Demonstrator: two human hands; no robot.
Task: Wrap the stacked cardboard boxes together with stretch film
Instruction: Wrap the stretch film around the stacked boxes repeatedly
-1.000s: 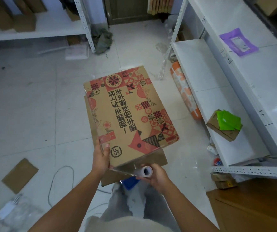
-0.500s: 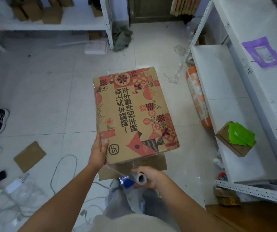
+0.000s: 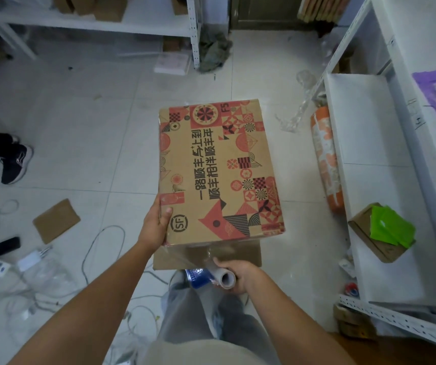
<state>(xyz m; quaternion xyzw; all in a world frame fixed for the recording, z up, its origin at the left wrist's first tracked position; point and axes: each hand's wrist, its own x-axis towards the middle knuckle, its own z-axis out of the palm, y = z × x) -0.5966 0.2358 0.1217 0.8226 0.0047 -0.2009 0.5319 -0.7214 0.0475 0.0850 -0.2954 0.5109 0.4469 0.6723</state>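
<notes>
White tiled floor [image 3: 80,122] under everything. Printed cardboard box [image 3: 219,175] stacked on plain box [image 3: 240,255], centre of view, between both hands. Left hand [image 3: 156,223] clamps printed box's near left corner (thumb on top face). Right hand [image 3: 239,275] closed around stretch film roll [image 3: 223,277]; clear film [image 3: 196,252] stretched from roll to stack's near side.

The pale tiled floor [image 3: 85,133] is cluttered: a flat brown cardboard scrap [image 3: 56,220] at lower left, tangled white cables [image 3: 101,248] with a black power adapter [image 3: 7,244] beside it, a crumpled grey-green rag [image 3: 215,51] at top centre, and an orange patterned roll [image 3: 326,159] lying against the white metal shelf [image 3: 375,180] at right.
</notes>
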